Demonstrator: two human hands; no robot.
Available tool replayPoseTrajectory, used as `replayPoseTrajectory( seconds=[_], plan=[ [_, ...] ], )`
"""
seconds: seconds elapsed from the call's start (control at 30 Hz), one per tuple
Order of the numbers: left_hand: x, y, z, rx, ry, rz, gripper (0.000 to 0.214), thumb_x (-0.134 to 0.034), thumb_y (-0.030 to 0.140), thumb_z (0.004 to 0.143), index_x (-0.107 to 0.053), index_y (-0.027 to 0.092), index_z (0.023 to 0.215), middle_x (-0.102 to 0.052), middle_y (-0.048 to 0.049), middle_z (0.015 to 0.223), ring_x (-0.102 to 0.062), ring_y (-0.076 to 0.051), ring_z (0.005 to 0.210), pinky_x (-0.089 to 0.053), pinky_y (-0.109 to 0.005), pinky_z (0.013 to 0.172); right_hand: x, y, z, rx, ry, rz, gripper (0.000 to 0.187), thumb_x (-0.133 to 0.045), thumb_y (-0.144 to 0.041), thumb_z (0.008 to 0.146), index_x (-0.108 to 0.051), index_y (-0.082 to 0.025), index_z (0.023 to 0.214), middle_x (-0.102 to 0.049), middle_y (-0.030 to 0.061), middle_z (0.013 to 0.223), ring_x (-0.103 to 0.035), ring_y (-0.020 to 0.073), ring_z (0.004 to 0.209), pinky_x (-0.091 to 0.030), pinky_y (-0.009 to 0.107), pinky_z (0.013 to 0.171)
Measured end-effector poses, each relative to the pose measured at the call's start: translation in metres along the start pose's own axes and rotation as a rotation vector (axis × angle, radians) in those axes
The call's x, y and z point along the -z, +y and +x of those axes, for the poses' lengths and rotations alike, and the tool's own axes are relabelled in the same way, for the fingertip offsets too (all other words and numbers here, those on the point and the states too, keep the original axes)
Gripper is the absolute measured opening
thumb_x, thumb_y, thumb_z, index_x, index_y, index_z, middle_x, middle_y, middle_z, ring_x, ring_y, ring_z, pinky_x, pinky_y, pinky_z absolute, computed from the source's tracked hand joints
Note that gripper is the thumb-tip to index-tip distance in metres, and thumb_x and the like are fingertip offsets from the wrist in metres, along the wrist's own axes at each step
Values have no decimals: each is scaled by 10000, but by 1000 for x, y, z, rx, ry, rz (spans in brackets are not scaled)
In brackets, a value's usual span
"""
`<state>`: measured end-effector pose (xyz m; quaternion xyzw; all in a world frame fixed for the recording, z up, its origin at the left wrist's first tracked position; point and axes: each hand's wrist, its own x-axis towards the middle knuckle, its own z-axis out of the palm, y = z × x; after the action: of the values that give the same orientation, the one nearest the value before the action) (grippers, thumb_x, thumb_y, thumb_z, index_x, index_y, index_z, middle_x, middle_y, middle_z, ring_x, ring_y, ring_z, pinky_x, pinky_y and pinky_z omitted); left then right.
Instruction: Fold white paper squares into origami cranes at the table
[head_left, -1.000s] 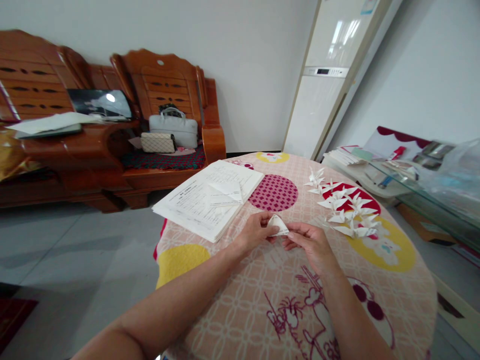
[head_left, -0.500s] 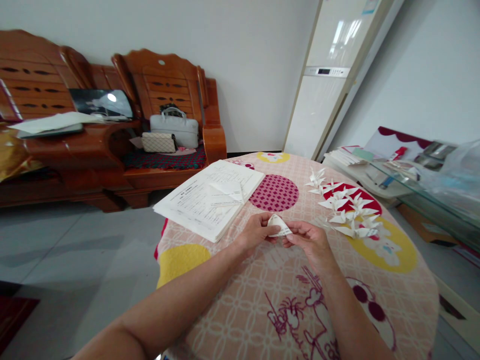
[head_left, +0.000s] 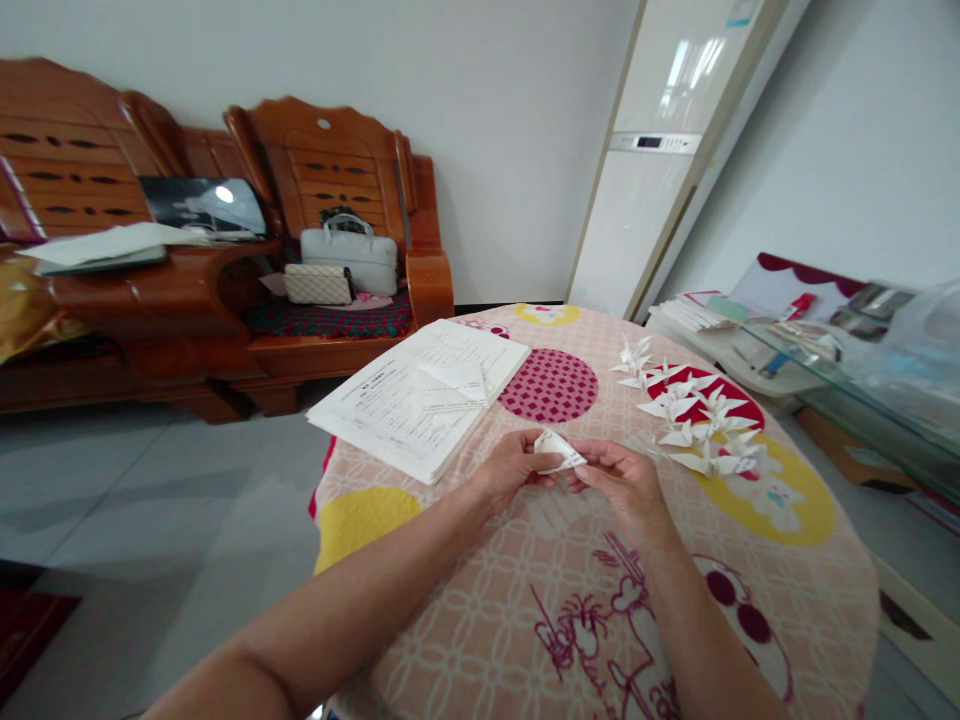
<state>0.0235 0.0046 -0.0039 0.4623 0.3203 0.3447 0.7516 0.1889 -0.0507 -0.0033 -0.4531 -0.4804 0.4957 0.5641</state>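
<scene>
A small folded piece of printed paper, white and roughly triangular, is held between both hands above the round table. My left hand pinches its left side, thumb lying across the front. On its right corner, the thumb and fingers of my right hand are closed. Left of the hands lies a stack of printed sheets with loose cut paper pieces on top. Several white paper cranes stand grouped on the table's right side. The undersides of the fingers are hidden.
A patterned cloth covers the round table. To the right is a glass-topped stand with papers and a plastic bag. Behind stand a wooden bench carrying a grey handbag, and a tall white air conditioner.
Both hands keep their grip on the folded paper, which has tilted slightly and sits a touch flatter. Everything else looks the same.
</scene>
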Motion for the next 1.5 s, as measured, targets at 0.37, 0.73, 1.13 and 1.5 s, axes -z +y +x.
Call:
replayPoseTrajectory(
  seconds=[0.37, 0.73, 1.13, 1.5],
  plan=[
    [-6, 3, -5, -179, 120, 158, 523, -796, 306, 617, -626, 99, 1067, -612, 2, 720, -532, -102, 590, -415, -207, 530, -1, -2, -2, -35, 31, 57, 313, -776, -253, 675, -720, -153, 966, -734, 46, 738, -677, 180, 623, -571, 309, 599],
    [-7, 0, -5, -203, 117, 139, 471, -778, 239, 619, -640, 105, 1049, -632, -2, 742, -549, -104, 616, -407, -203, 558, -3, 0, 0, -22, 19, 59, 341, -783, -231, 650, -718, -165, 978, -748, 54, 811, -684, 181, 643, -573, 313, 612],
    [-4, 1, -3, 22, -3, -63, 473, -818, 270, 576, -669, 113, 997, -660, -36, 780, -567, -110, 608, -449, -220, 542, -2, 2, 0, -21, 19, 58, 355, -798, -262, 626, -717, -164, 957, -747, 51, 756, -686, 195, 612, -578, 328, 589],
    [-7, 4, -6, -43, 71, 51, 509, -789, 250, 571, -639, 113, 1038, -638, -5, 720, -548, -106, 556, -420, -219, 518, -3, -2, -1, -39, 13, 24, 295, -777, -284, 675, -735, -165, 941, -748, 48, 751, -681, 186, 597, -576, 325, 594]
  ],
)
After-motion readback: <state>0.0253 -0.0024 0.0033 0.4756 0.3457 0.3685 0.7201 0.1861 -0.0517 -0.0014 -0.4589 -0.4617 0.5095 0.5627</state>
